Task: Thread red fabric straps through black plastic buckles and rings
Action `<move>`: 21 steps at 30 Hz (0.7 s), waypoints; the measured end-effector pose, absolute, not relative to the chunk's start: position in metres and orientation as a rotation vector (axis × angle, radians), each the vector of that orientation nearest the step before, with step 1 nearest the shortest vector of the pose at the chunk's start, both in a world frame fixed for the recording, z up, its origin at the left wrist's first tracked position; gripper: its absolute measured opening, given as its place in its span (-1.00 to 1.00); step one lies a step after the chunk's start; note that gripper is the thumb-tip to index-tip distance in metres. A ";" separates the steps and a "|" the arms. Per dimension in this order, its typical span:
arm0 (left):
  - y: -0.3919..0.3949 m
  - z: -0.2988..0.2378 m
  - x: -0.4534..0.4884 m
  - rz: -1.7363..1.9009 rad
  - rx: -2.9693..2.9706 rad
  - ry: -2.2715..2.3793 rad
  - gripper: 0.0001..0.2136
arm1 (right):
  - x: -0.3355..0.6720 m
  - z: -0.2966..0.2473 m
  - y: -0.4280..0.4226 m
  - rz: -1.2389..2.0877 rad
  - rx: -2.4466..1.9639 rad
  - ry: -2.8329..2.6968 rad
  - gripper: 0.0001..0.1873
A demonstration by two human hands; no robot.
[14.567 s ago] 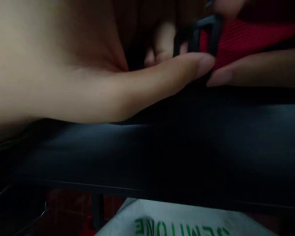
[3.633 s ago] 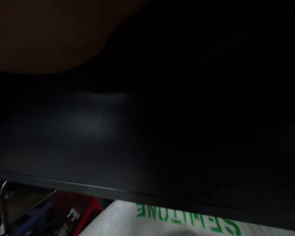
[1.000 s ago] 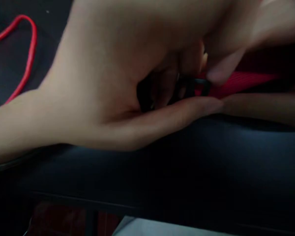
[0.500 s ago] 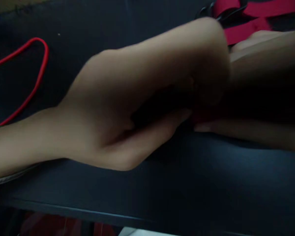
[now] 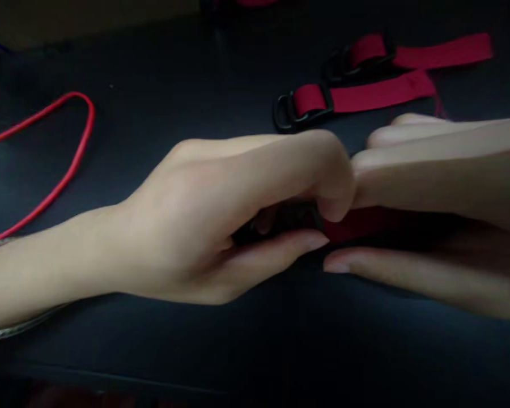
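Observation:
My left hand lies low over the dark table, its fingers curled and its thumb pinching a black buckle. A red webbing strap runs from that buckle to the right. My right hand comes in from the right with its fingers and thumb closed on the strap. The two hands meet fingertip to fingertip, and most of the buckle is hidden between them.
Two more red straps with black buckles lie on the table behind my hands. A red cord loops across the table at the left. A thin pale strip shows under my left forearm.
The view has drawn back and risen, so both hands look smaller and lower. The two spare straps and the red cord have come fully into sight. The hands still grip the same strap.

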State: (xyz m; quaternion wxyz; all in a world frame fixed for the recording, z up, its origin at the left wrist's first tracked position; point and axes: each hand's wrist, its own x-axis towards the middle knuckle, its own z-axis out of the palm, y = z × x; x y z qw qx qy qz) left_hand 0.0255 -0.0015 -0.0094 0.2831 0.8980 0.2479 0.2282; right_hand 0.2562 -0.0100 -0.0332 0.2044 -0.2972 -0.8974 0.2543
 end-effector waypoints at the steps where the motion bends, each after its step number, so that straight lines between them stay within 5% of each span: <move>1: -0.002 -0.010 0.023 0.589 2.459 0.660 -0.91 | 0.255 -0.033 -0.011 0.609 -0.778 -2.535 -0.78; 21: -0.004 -0.016 0.013 0.489 2.419 0.517 -0.95 | 0.246 -0.028 -0.022 0.661 -0.817 -2.611 -0.78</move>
